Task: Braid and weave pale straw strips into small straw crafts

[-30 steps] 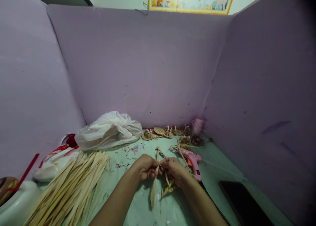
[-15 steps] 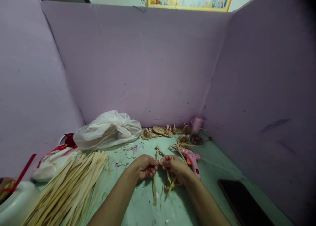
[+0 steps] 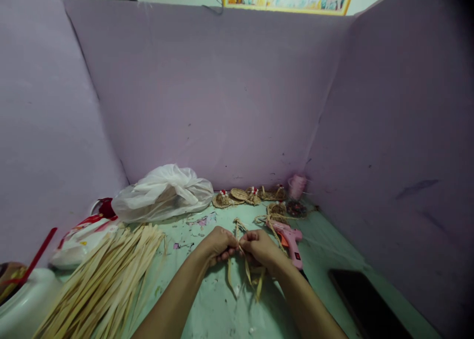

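Observation:
My left hand [image 3: 220, 245] and my right hand [image 3: 258, 246] meet at the middle of the table, both closed in a pinch on a braid of dry straw strips [image 3: 239, 224]. The braided end sticks out beyond my fingertips, away from me. Loose strip ends [image 3: 247, 272] hang down on the near side, below both hands. The exact crossing of the strips between my fingers is hidden. Just right of my right hand lies a pink glue gun [image 3: 292, 237], with a braided cord across it.
On the left are a bundle of flat straw strips [image 3: 99, 284], a white plastic bag [image 3: 165, 193] and a white jug [image 3: 31, 294]. Small woven slippers [image 3: 244, 195] with red and white beads line the back. A dark phone [image 3: 365, 302] lies at right, and purple panels [image 3: 218, 92] surround the table.
Both hands still pinch the braid at about the same place. The fingers have shifted slightly, and the loose strip ends have swung into new positions. The view has tilted a little.

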`<state>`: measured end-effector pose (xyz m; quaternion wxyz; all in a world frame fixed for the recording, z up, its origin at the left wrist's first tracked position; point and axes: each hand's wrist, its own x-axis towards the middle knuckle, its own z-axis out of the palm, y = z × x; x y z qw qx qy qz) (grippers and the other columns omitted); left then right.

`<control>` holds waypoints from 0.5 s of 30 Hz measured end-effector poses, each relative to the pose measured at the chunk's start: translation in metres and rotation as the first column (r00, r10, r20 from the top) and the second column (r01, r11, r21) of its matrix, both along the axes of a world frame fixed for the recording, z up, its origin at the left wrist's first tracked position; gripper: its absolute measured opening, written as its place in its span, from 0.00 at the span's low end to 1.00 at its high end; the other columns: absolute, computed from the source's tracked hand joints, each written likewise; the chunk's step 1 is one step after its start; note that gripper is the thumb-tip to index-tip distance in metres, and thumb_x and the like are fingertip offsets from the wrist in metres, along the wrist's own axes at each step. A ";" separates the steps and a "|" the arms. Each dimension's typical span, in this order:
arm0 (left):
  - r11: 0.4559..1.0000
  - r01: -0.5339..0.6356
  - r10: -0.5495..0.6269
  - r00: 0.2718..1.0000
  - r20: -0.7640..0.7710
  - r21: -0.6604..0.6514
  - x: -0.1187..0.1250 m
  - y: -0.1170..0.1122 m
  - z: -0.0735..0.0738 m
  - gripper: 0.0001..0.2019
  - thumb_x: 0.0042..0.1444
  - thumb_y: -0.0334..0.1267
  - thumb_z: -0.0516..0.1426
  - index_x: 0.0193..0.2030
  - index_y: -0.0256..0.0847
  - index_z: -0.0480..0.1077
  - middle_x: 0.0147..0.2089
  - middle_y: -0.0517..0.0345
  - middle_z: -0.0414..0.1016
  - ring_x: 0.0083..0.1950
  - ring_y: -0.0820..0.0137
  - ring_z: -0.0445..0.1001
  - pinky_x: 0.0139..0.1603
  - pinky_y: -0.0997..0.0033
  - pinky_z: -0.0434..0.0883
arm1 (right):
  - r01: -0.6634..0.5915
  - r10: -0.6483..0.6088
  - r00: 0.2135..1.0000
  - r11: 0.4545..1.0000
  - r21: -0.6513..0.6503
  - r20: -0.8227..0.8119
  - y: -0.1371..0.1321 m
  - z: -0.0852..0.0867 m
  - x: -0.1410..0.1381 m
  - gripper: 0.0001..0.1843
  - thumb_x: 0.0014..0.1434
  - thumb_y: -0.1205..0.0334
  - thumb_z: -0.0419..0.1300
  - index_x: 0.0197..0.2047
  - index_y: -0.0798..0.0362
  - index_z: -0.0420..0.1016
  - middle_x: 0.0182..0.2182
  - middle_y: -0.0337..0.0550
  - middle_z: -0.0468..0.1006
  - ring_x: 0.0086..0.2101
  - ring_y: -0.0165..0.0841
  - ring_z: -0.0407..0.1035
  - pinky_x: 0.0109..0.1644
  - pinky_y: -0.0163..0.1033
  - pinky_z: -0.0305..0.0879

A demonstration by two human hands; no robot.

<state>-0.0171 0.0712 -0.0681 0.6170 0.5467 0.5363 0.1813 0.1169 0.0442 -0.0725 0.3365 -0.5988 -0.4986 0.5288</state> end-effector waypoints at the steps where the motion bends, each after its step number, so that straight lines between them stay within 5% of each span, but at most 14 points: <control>1: 1.000 -0.001 0.001 1.000 0.000 0.008 -0.001 0.000 0.001 0.04 0.36 0.33 0.53 0.17 0.35 0.64 0.11 0.66 0.58 0.10 0.82 0.50 0.11 0.81 0.44 | -0.025 0.025 0.999 0.999 -0.025 -0.023 -0.001 0.003 0.001 0.07 0.42 0.69 0.51 0.16 0.55 0.64 0.09 0.33 0.63 0.12 0.22 0.51 0.17 0.30 0.44; 5: 1.000 0.002 -0.003 0.997 0.074 0.019 -0.003 0.000 0.001 0.04 0.35 0.34 0.53 0.17 0.36 0.63 0.11 0.65 0.59 0.10 0.82 0.51 0.11 0.81 0.43 | -0.107 0.092 0.979 0.991 -0.078 -0.183 -0.004 0.008 0.006 0.06 0.43 0.65 0.53 0.18 0.56 0.65 0.12 0.36 0.67 0.13 0.23 0.55 0.18 0.29 0.49; 11: 0.999 -0.042 0.039 0.990 0.137 0.026 -0.003 0.002 -0.003 0.04 0.33 0.34 0.52 0.18 0.36 0.63 0.12 0.65 0.60 0.10 0.82 0.52 0.11 0.81 0.42 | 0.078 -0.099 0.971 0.992 -0.101 -0.220 -0.001 0.000 0.001 0.04 0.41 0.69 0.56 0.18 0.57 0.64 0.08 0.30 0.60 0.10 0.19 0.48 0.15 0.28 0.41; 15: 0.997 -0.058 0.047 0.983 0.175 0.060 -0.001 0.002 -0.007 0.04 0.33 0.31 0.50 0.19 0.34 0.65 0.12 0.64 0.61 0.10 0.82 0.52 0.12 0.81 0.44 | 0.064 -0.116 0.948 0.981 -0.181 -0.296 -0.006 0.006 -0.006 0.04 0.45 0.67 0.54 0.22 0.55 0.62 0.12 0.32 0.63 0.13 0.22 0.56 0.20 0.29 0.56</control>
